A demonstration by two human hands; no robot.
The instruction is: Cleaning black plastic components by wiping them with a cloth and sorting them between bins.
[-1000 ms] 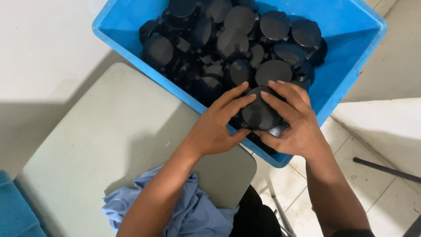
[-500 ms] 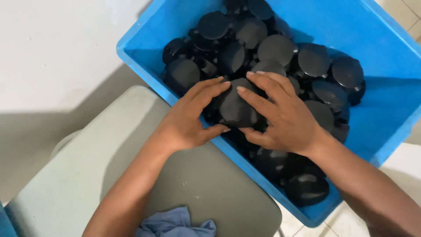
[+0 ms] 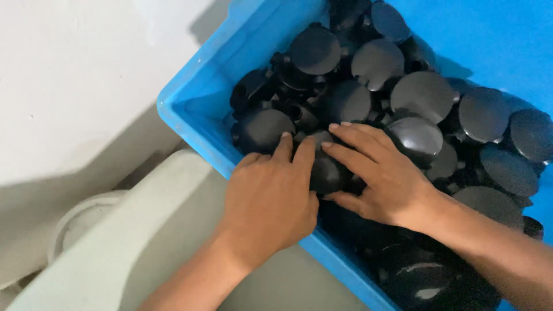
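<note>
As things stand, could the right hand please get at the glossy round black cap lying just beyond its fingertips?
Probably yes: the right hand lies in the blue bin, and the glossy black cap sits uncovered atop the pile, right beside its fingers.

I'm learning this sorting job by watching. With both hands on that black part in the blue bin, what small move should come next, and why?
Probably lift it straight up. The left hand and right hand both rest on one black round part near the blue bin wall, fingers on either side of it. Other parts crowd it, so a sideways pull would likely snag.
</note>
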